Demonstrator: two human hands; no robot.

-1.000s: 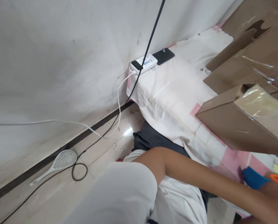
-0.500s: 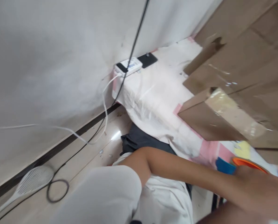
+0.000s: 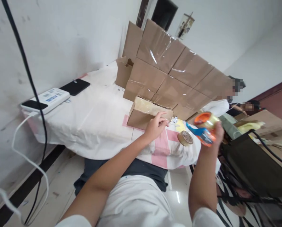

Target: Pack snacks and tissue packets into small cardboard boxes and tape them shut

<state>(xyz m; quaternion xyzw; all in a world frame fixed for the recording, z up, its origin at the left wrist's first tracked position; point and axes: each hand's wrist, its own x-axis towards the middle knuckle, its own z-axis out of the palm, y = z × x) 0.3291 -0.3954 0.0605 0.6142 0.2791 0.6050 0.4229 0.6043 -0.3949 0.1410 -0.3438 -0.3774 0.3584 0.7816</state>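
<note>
My right hand (image 3: 218, 134) is raised at the right of the table, gripping an orange and blue tape dispenser (image 3: 203, 134) with a roll of clear tape on it. My left hand (image 3: 156, 126) is at the front right of a small cardboard box (image 3: 141, 116), fingers apart and loosely bent, nothing held in them. Whether its fingertips touch the box I cannot tell. Pale tape runs along the top of that box. A separate roll of tape (image 3: 185, 138) lies on the cloth between my two hands.
Taped cardboard boxes (image 3: 171, 72) are stacked at the back of the cloth-covered table (image 3: 95, 116). A white power bank-like device (image 3: 46, 99) and a black phone (image 3: 76, 86) lie left. A black cable (image 3: 27, 60) hangs in front. Two people sit beyond, near a dark chair (image 3: 256, 167).
The view has swung right and up, bringing both hands and the whole box stack into sight. The dispenser, partly hidden before, now shows raised in my right hand.
</note>
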